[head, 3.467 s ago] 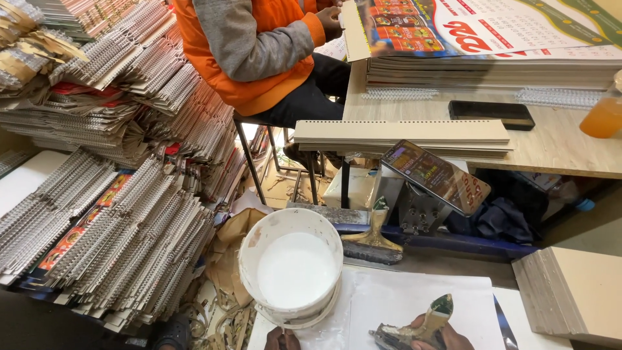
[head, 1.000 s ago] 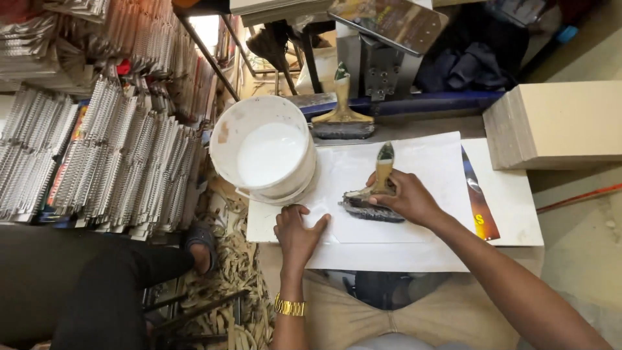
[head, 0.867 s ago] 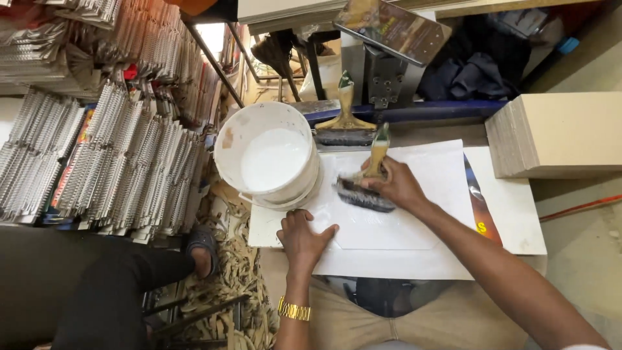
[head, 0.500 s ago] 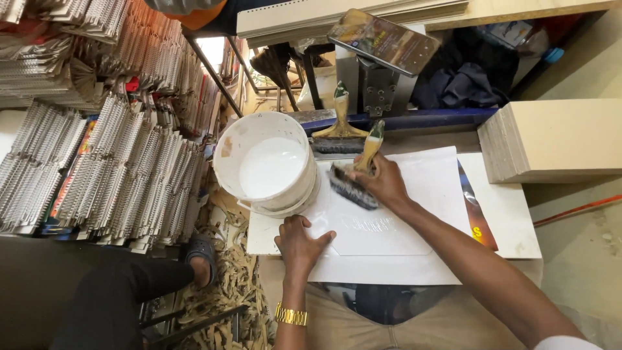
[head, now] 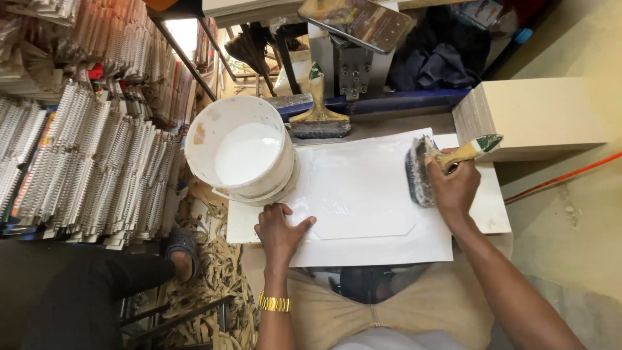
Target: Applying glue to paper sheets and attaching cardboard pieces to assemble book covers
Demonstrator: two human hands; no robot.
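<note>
- The paper sheet [head: 363,194] looked white, smooth and a bit shiny where wet.
- The brush [head: 431,165] had a wooden handle and rough, gluey bristles.
- The plastic bucket [head: 243,152] held smooth white glue.

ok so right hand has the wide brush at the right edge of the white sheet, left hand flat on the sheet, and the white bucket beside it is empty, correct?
Not quite: the round white plastic bucket is not empty; the head view shows white liquid in it. The rest stands: the right hand grips the wide wooden-handled brush at the right edge of the white paper sheet, and the left hand lies flat on it.
</note>
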